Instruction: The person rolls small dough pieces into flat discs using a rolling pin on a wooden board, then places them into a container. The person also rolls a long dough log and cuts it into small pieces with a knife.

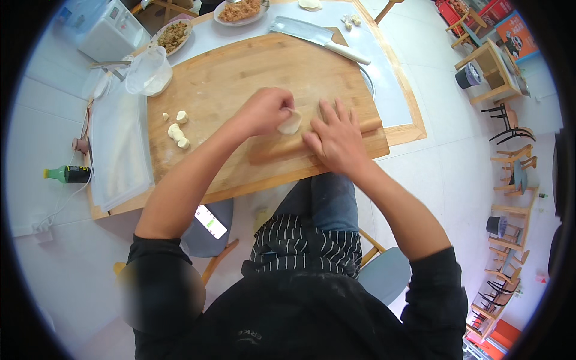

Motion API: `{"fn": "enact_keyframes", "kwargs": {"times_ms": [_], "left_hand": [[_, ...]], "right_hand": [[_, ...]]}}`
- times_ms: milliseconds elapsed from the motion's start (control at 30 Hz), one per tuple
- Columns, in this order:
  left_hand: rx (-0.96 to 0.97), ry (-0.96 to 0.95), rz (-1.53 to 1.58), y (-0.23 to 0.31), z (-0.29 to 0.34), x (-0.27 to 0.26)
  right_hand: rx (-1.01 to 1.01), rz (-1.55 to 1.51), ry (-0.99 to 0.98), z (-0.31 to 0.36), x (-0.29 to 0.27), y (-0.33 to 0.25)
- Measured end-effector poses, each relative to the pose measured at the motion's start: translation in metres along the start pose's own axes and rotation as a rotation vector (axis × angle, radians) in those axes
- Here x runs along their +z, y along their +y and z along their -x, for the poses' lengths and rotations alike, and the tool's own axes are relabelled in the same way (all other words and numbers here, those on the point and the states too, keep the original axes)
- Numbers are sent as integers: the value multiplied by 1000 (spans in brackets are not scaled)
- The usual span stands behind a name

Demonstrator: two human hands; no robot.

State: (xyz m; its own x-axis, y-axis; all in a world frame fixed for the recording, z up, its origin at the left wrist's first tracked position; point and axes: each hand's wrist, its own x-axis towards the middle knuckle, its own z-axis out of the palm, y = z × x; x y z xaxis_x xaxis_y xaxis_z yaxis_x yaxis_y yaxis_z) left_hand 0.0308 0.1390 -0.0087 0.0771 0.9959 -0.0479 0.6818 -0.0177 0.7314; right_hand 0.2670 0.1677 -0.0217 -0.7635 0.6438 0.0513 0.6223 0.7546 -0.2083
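Between the closed fingers of my left hand [267, 111] is the edge of a small, thin dough wrapper [291, 123], lying near the middle of the wooden board [240, 72]. My right hand [337, 137] presses down on a wooden rolling pin [282, 149], its fingers spread and stretched past the pin. The pin lies slantwise near the board's front edge, blurred at its left end, with the wrapper just beyond it. Left of my left forearm, several small dough pieces [176, 133] sit on the board.
A cleaver [306, 35] with a white handle lies along the far edge. At the far left stand a plastic tub of flour [157, 78], a plate of brown filling [174, 36] and a plate of orange-brown filling [240, 11]. Clear plastic sheets [120, 150] cover the table's left side.
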Motion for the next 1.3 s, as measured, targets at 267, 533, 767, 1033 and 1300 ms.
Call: {"fn": "enact_keyframes", "kwargs": {"times_ms": [267,533,767,1033,1300], "left_hand": [[-128,0,-58,-6,20,-1],[-81,-146,-33,-2,-8,-11],[-89,31,119,-7,15,1],[-152,-15,-24,-8,3,-6],[-24,-113,-26,-3,-1,-11]], "right_hand": [[46,12,-33,-45,17,15],[64,-26,142,-69,19,4],[-28,17,43,31,0,-6],[49,11,48,-90,29,16],[-5,16,24,2,6,-5]]}}
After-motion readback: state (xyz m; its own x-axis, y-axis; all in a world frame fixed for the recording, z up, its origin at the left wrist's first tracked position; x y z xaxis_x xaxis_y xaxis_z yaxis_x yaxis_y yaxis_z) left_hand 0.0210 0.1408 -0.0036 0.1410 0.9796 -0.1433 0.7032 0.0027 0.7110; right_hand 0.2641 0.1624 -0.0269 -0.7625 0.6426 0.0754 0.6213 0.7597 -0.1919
